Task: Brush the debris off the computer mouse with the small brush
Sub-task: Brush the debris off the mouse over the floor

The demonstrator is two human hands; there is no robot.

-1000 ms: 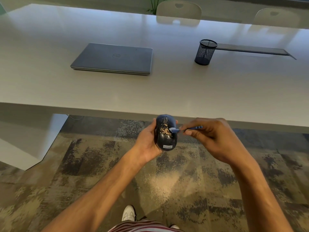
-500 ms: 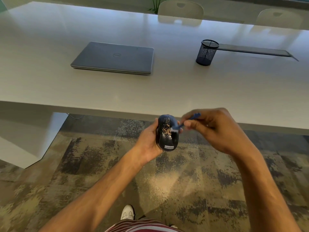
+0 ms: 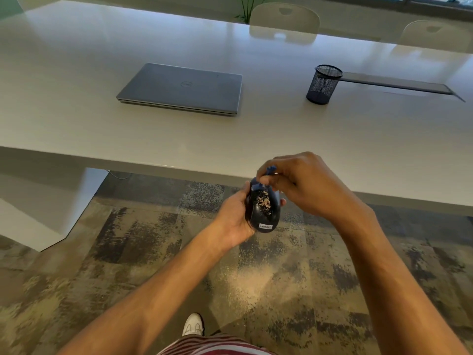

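Note:
A black computer mouse (image 3: 263,216) with a white label and pale crumbs of debris (image 3: 263,199) on its back is held in the air, in front of the table edge, over the carpet. My left hand (image 3: 234,216) grips it from the left side and underneath. My right hand (image 3: 302,184) pinches a small blue brush (image 3: 270,169) above the mouse's front end; the brush stands nearly upright, its tip at the top of the debris patch. Most of the brush is hidden by my fingers.
A white table (image 3: 179,139) stretches ahead with a closed grey laptop (image 3: 183,88), a black mesh pen cup (image 3: 323,84) and a dark flat strip (image 3: 394,83). Two chairs (image 3: 284,17) stand behind it. Patterned carpet (image 3: 143,247) and my shoe (image 3: 193,325) lie below.
My right hand has swung from the mouse's right side up to its front end. The brush turned from lying across the mouse to nearly upright. The mouse stays in my left hand.

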